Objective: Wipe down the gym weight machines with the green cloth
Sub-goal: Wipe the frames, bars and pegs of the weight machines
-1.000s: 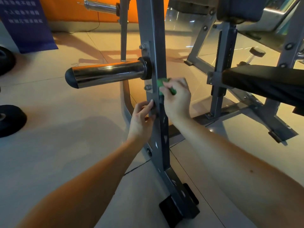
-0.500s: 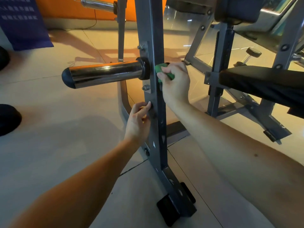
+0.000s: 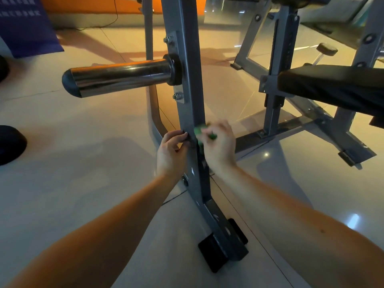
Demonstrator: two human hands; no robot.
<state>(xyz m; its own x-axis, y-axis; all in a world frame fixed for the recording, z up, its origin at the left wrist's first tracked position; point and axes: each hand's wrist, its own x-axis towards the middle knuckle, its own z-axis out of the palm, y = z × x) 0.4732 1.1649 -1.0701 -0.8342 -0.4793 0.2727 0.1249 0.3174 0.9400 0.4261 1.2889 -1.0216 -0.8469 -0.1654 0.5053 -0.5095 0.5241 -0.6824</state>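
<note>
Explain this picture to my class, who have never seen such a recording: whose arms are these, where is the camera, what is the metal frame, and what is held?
The camera sits on a person's head and looks down, so both bare arms are the wearer's own. In front stands a gym weight machine: a grey upright post with a chrome peg sticking out leftward for weight plates. The right hand grips a green cloth against the post. The left hand holds the post's left edge. A black padded bench is at right; a black round weight lies on the tiled floor at left.
</note>
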